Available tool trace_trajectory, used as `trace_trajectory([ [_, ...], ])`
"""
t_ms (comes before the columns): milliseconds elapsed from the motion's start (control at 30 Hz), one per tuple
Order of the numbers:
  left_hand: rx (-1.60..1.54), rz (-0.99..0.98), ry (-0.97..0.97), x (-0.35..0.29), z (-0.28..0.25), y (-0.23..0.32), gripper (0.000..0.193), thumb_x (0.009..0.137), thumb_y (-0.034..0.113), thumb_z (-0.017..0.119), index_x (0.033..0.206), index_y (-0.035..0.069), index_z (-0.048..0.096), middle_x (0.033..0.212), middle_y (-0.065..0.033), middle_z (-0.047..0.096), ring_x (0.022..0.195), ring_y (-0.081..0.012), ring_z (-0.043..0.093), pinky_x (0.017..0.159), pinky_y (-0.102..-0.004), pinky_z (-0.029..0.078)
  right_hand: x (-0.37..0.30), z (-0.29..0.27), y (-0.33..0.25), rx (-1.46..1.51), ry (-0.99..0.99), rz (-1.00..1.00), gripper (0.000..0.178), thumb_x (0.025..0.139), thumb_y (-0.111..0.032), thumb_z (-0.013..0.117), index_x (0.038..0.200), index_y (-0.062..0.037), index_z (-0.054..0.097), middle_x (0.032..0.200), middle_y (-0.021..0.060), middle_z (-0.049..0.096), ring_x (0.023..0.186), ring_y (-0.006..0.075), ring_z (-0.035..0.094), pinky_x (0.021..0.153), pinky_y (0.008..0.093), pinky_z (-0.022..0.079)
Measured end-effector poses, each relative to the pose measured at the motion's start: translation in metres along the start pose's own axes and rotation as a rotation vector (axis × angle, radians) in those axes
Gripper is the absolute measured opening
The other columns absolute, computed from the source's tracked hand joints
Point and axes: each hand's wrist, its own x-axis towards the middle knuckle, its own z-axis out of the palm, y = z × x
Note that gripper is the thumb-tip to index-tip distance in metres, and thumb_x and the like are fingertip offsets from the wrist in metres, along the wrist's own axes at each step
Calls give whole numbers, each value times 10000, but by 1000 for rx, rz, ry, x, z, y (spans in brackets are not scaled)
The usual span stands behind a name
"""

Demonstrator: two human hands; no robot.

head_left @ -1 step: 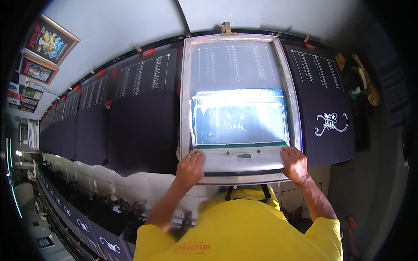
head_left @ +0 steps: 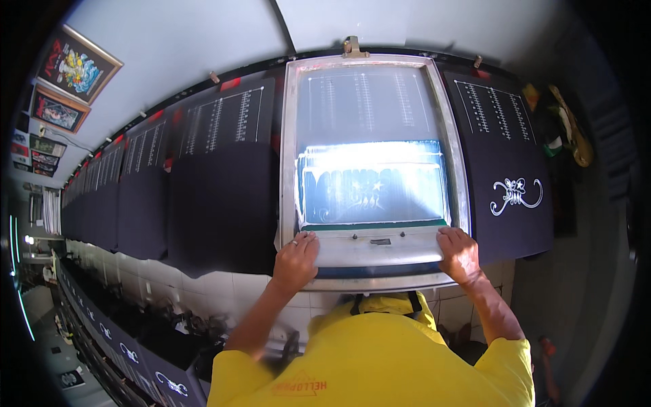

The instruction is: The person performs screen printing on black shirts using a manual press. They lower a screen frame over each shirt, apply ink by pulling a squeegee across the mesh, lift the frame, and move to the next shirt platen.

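Note:
A metal-framed printing screen (head_left: pixel 289 136) lies over a board in front of me, with blue mesh in its near half. A pale design with stars shows faintly in the mesh. Across the near end of the screen sits a wide metal squeegee (head_left: pixel 352 252) with a green blade edge. My left hand (head_left: pixel 297 258), with a ring on one finger, is closed round the squeegee's left end. My right hand (head_left: pixel 458 255) grips the right end. Fingertips rest over the top edge; the thumbs are hidden. Bright glare and white ink streaks lie on the mesh.
To the right lies a dark shirt (head_left: pixel 508 224) printed with a white curling design. Several dark shirts (head_left: pixel 220 203) on boards run off to the left. A metal clip (head_left: pixel 352 47) stands at the screen's far edge. Another row of printed shirts (head_left: pixel 146 370) is at lower left.

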Motion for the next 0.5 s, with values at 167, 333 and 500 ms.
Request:
trace_trajectory([
  [167,-16,-2,12,64,17,-48,262,705,-30,617,958,-13,685,1007,-169,725,939,-324,709,765,-394,590,67,6,40,-24,-52,-27,492,588,-29,751,1062,-12,621,1082,132,668,967,297,660,830,385,574],
  [333,-44,-104,-88,127,20,-78,236,697,-22,616,923,1,680,923,-174,709,865,-351,703,754,-432,580,124,15,80,-45,-42,2,335,626,-47,761,930,-41,621,931,119,663,885,305,669,752,408,581],
  [500,-96,-121,-195,152,-4,-75,245,669,-36,606,899,-16,687,882,-210,702,838,-382,695,769,-461,568,141,-7,82,-51,-84,39,196,689,-60,745,871,-48,673,852,123,682,818,309,692,740,412,585],
])
